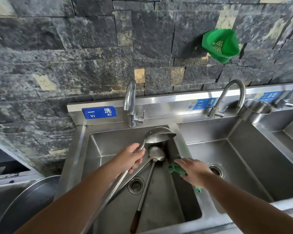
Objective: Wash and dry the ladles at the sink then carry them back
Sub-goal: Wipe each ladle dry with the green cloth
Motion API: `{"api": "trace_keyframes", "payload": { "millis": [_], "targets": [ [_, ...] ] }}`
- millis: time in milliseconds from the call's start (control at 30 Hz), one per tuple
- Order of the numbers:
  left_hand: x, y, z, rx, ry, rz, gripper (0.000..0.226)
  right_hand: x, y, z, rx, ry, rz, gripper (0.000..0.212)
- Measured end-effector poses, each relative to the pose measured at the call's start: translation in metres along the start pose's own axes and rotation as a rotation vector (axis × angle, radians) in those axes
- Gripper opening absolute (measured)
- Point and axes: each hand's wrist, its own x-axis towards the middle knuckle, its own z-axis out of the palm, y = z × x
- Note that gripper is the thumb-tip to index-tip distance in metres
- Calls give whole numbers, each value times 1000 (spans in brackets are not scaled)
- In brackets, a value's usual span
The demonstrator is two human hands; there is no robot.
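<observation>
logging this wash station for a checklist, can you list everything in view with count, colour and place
large ladle: 1, steel, raised over the left basin, handle in the left hand
smaller utensils: 2 it seems, steel, lying in the left basin, one with a dark handle end
cloth: 1, green, on the divider between the basins, under the right hand
sink: 1, steel, three basins in part visible
faucets: 3, chrome, along the back ledge, none running
blue labels: 3, on the backsplash
steel cup: 1, by the middle faucet
green basket: 1, hanging on the stone wall
round metal pan: 1, lower left
hands: left hand grips the ladle handle; right hand rests on the cloth
</observation>
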Motion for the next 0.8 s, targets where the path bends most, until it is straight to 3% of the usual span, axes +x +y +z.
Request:
{"api": "trace_keyframes", "payload": {
  "millis": [167, 300, 400, 600, 800],
  "targets": [
    [19, -15, 18, 56, 18, -19, 18, 9, 32, 19, 78, -60, 250, 83],
    [34, -27, 30, 80, 16, -16, 24, 8, 42, 63, 150, -254, 415, 97],
    [47, -38, 36, 114, 3, -18, 26, 11, 48, 83, 161, -249, 385, 106],
    [73, -52, 59, 166, -37, -42, 18, 21, 47, 93, 16, -222, 214, 95],
    [105, -44, 92, 138, -65, -104, 10, 25, 53, 85, 31, -287, 123, 97]
  ]
}}
